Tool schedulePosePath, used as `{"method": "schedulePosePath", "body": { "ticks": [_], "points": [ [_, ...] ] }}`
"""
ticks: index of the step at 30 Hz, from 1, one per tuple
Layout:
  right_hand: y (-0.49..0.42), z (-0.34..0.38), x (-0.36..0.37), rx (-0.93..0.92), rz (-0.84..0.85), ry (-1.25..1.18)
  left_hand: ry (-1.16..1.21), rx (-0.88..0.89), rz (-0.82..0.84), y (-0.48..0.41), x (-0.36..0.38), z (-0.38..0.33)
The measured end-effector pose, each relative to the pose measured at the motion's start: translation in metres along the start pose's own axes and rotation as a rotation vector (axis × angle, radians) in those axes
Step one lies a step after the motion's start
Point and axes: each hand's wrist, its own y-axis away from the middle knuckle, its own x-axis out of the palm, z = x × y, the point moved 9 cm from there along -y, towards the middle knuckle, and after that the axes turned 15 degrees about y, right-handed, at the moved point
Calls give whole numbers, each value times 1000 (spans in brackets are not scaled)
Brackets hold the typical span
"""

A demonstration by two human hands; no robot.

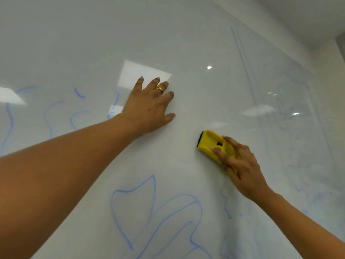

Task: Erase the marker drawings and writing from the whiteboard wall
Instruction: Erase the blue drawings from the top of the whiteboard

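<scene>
A glossy whiteboard wall (186, 43) fills the view. My right hand (240, 165) grips a yellow eraser (211, 142) with a black felt face and presses it flat against the board at centre right. My left hand (149, 107), wearing a gold ring, lies flat on the board with fingers spread, up and to the left of the eraser. Blue marker loops (155, 214) sit below both hands. More blue curves (48, 116) run at the left, partly behind my left forearm. A long blue line (242, 66) and faint smeared marks (295, 184) show at the right.
Ceiling lights reflect as bright patches (143, 75) on the board surface. The board's top edge meets a plain white wall (308, 19) at the upper right. The stretch of board around the eraser and between my hands carries no marks.
</scene>
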Motion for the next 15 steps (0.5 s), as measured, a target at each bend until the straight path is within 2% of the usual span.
{"method": "schedulePosePath", "body": {
  "ticks": [4, 10, 12, 15],
  "points": [
    [-9, -30, 7, 283, 68, -44, -6, 4, -1, 0, 0, 0],
    [-15, -30, 7, 558, 32, -116, -4, 6, -5, -1, -1, -1],
    [-18, -14, 3, 575, -7, -125, -4, 8, -9, -1, 0, -1],
    [-31, 31, -9, 473, -98, -169, -2, 13, -20, -1, 1, -2]
  ]
}}
